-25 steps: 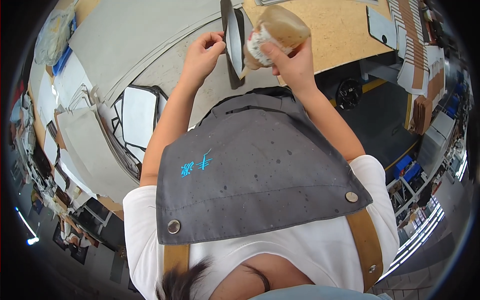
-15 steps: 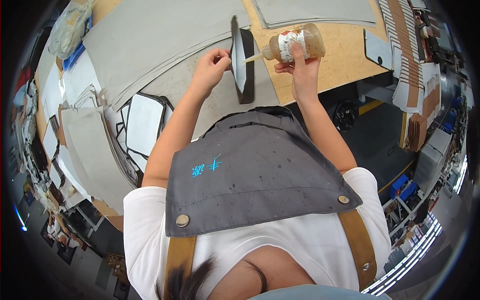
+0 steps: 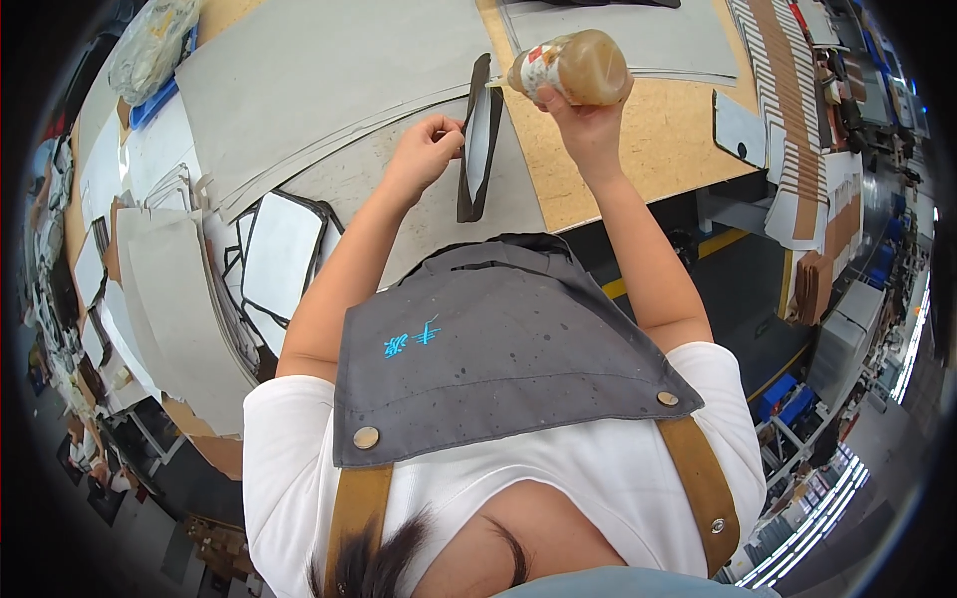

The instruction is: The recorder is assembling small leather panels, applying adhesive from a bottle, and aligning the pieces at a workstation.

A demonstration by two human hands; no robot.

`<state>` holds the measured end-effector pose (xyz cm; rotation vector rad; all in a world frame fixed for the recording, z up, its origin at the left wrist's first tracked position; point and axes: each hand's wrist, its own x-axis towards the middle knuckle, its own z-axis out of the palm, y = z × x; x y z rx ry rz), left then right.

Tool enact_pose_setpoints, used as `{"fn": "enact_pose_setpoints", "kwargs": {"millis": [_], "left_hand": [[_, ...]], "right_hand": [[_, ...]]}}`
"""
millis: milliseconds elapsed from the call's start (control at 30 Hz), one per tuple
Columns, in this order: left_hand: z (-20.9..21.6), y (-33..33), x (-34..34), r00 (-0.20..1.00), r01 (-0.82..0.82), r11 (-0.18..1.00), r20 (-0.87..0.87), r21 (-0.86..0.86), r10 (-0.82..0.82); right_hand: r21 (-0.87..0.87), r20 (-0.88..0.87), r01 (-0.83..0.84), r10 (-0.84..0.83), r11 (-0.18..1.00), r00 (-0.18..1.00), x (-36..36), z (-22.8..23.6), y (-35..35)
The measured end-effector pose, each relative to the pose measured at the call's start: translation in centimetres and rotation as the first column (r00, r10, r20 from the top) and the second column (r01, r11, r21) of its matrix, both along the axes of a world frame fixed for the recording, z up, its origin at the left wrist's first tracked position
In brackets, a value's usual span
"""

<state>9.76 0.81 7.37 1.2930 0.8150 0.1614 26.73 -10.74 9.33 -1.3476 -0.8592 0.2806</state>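
Containers first: translucent bottle (image 3: pixel 578 68), amber-cloudy, w/ white-and-red label (image 3: pixel 539 68), tipped approx. level, base to R, nozzle (image 3: pixel 497 84) to L; fill level not readable from this angle. Bottle in R hand (image 3: pixel 588 125), part-closed, fingers and thumb curled round the underside. Nozzle tip right by upper part of dark-edged panel (image 3: pixel 479 149) (contact or tiny gap, can't tell). Panel tilted up nearly edge-on, pale inner face showing, over grey sheet (image 3: pixel 516 194) on worktable (image 3: pixel 598 164). At panel's L edge: L hand (image 3: pixel 427 157), nearly closed, thumb + fingertips in a pinch on the rim, other fingers curled. Far L: blue tray (image 3: pixel 158 108) w/ clear plastic bag (image 3: pixel 152 48) on it, bag contents unclear. Lower R: blue bins (image 3: pixel 791 402), contents too small to tell. Nearer, at L: white dark-edged pieces (image 3: pixel 284 249), overlapping.
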Motion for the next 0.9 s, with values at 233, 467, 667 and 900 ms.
{"fn": "enact_pose_setpoints", "kwargs": {"millis": [233,467,667,900], "left_hand": [[-0.1,0.1,0.0,0.999,0.046,0.999,-0.001,-0.01,-0.046],[-0.2,0.2,0.1,0.995,0.098,0.993,-0.042,0.063,-0.095],[-0.2,0.1,0.1,0.994,0.103,0.993,-0.045,0.059,-0.1],[-0.3,0.1,0.0,0.995,0.101,0.993,-0.03,0.059,-0.099]], "right_hand": [[-0.148,0.466,-0.007,0.076,0.989,0.881,-0.4,0.8,-0.7],[-0.238,0.623,-0.183,0.294,0.954,0.724,0.8,-0.4,-1.4],[-0.299,0.705,-0.249,0.389,0.921,0.593,1.9,-0.1,-1.9],[-0.246,0.796,-0.138,0.281,0.959,0.537,4.6,0.6,-3.0]]}}
